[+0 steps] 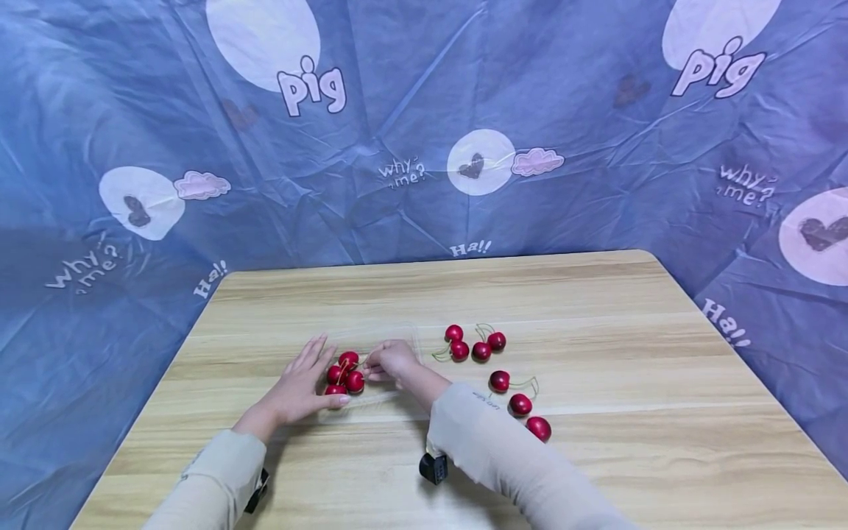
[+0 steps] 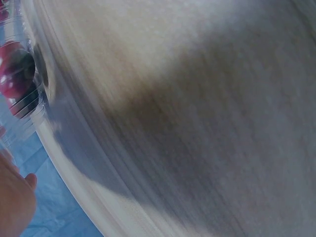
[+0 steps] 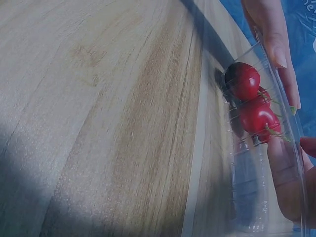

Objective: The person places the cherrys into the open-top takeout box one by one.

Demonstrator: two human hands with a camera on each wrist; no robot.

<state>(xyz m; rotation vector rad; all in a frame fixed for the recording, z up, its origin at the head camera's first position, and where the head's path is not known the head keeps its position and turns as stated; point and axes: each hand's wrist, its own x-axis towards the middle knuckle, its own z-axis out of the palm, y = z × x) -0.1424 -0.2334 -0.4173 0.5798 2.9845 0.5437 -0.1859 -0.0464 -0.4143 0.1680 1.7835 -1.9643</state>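
Observation:
A shallow clear plastic box (image 3: 249, 192) lies on the table with several red cherries (image 1: 354, 381) gathered at its left end. My left hand (image 1: 301, 383) rests along the box's left end, fingers spread and thumb reaching by the near side. My right hand (image 1: 392, 361) reaches in from the right over the box, fingertips pinched at a green cherry stem (image 3: 284, 137) beside the grouped cherries. In the left wrist view, dark red cherries (image 2: 17, 69) show through the clear wall, and part of a hand (image 2: 15, 197) appears at the lower left edge.
Right of the box, several more cherries with stems (image 1: 459, 350) lie on the wooden table (image 1: 629, 353). Others, including a cherry (image 1: 539, 428), lie nearer, beside my right sleeve. A blue printed cloth (image 1: 371, 206) hangs behind the table.

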